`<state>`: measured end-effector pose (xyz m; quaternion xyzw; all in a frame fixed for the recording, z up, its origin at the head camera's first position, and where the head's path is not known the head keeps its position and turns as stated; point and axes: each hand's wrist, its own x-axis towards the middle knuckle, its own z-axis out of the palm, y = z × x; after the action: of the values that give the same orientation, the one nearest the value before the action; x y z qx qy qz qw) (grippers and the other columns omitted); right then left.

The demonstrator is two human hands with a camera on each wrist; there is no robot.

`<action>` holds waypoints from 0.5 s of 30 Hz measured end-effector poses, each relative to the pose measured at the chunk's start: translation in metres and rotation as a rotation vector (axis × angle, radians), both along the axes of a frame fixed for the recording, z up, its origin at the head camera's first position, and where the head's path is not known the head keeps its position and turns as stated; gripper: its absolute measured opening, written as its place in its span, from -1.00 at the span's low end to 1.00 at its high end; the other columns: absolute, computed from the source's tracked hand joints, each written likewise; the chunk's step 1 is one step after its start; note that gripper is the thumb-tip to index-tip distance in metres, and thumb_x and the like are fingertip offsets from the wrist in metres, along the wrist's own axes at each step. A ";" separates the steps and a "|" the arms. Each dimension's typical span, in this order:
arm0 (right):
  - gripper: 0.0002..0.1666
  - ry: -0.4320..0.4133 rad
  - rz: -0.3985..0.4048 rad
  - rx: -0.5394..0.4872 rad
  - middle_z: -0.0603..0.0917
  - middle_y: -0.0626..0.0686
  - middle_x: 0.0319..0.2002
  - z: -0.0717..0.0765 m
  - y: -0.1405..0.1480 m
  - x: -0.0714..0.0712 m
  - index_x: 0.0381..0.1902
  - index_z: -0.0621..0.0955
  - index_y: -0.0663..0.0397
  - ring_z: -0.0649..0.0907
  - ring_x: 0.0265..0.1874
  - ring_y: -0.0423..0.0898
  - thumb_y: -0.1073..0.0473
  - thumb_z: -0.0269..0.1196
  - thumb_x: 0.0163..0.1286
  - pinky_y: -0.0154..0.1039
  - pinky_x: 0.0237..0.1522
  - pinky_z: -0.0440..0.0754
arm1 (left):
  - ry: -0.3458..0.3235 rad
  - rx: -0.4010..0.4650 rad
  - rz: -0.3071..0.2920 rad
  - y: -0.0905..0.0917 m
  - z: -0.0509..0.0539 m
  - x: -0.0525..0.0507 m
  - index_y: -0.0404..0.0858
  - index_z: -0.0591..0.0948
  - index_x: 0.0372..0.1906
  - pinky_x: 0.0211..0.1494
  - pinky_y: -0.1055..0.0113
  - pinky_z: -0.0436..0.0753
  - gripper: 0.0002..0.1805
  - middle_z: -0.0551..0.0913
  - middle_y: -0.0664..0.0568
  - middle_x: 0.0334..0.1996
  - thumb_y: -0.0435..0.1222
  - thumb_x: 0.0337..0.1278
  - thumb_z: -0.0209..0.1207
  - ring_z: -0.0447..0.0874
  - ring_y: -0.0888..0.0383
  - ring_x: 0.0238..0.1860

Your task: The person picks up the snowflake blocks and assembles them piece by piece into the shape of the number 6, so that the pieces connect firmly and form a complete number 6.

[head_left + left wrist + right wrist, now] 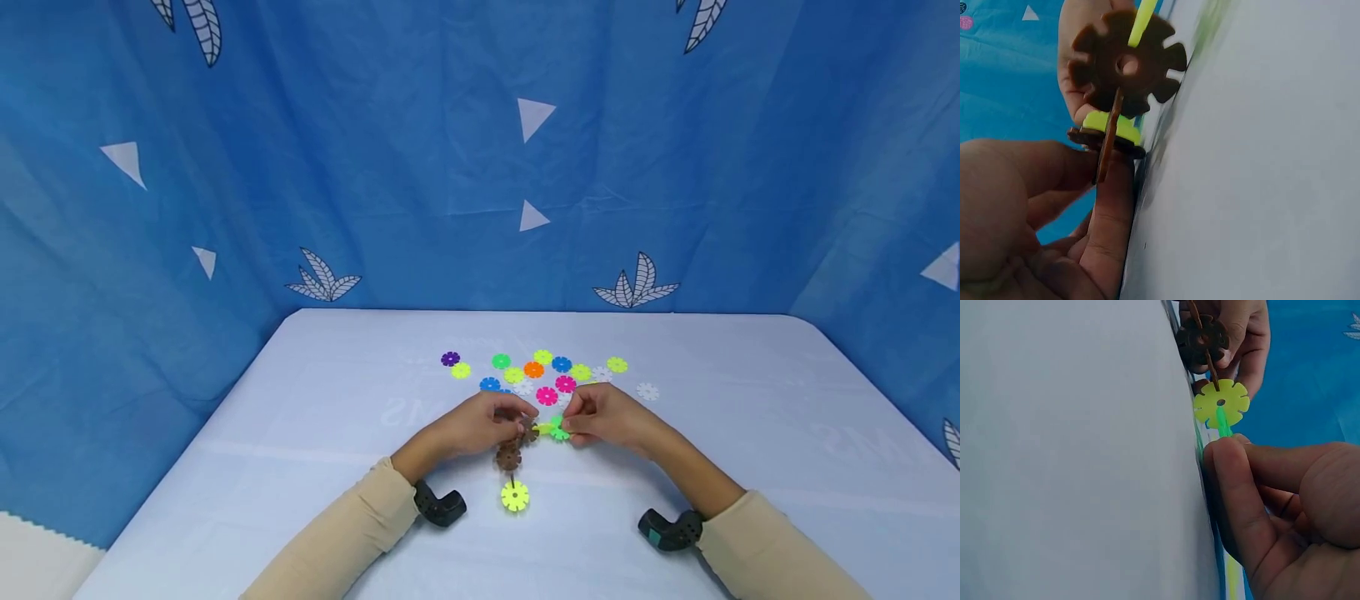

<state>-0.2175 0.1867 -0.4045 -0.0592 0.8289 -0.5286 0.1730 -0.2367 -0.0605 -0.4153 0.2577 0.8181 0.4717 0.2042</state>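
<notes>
Notched plastic interlocking discs are joined into a chain between the two hands. My left hand (480, 423) pinches a brown disc of the chain between thumb and finger. Another brown disc (1127, 62) hangs toward me from it, and a yellow-green disc (515, 496) is slotted at that near end. On the other side, a yellow disc (1222, 403) links to a bright green disc (1223, 422). My right hand (611, 417) pinches this green disc by thumb and fingertip, which hide most of it in the right wrist view.
Behind the hands, loose discs in several colours lie scattered on the white table (315, 375), among them a purple disc (450, 358), an orange disc (533, 370) and a white disc (647, 391). A blue curtain (450, 167) stands along the table's back and sides.
</notes>
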 end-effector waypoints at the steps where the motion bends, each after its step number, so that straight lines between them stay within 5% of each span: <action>1: -0.88 0.005 0.018 0.002 0.63 0.14 -0.38 0.001 0.001 0.000 -0.26 0.59 0.25 0.70 -0.41 -0.02 0.35 0.36 0.36 -0.19 -0.23 0.72 | -0.006 0.005 -0.012 0.000 0.000 0.000 -0.17 0.72 0.07 -0.11 0.33 0.59 -0.74 0.67 0.09 -0.20 -0.42 0.38 0.18 0.58 0.15 -0.22; 5: -0.87 0.065 0.043 0.093 0.63 0.12 -0.38 0.005 0.011 -0.003 -0.18 0.61 0.20 0.67 -0.42 -0.01 0.29 0.35 0.38 -0.18 -0.28 0.71 | -0.019 0.012 -0.039 -0.001 0.001 0.001 -0.16 0.72 0.10 -0.16 0.33 0.59 -0.69 0.67 0.07 -0.19 -0.46 0.38 0.15 0.56 0.13 -0.26; 11: -0.86 0.236 -0.070 0.415 0.60 0.06 -0.32 0.014 0.040 -0.012 -0.13 0.63 0.13 0.57 -0.40 -0.01 0.26 0.35 0.39 -0.20 -0.38 0.62 | -0.003 -0.002 -0.034 -0.002 0.000 0.001 -0.14 0.71 0.12 -0.25 0.35 0.55 -0.66 0.61 0.03 -0.27 -0.47 0.37 0.13 0.50 0.15 -0.35; 15: -0.78 0.273 -0.113 0.553 0.63 0.12 -0.23 0.022 0.058 -0.014 -0.05 0.64 0.19 0.56 -0.28 0.04 0.25 0.34 0.38 -0.17 -0.33 0.61 | 0.004 -0.017 -0.019 -0.002 0.001 0.002 -0.13 0.71 0.12 -0.26 0.35 0.54 -0.66 0.61 0.04 -0.29 -0.46 0.38 0.12 0.50 0.15 -0.35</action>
<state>-0.2316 0.2452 -0.3830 -0.0342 0.9588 -0.2790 0.0399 -0.2345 -0.0630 -0.4140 0.2649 0.8201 0.4621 0.2092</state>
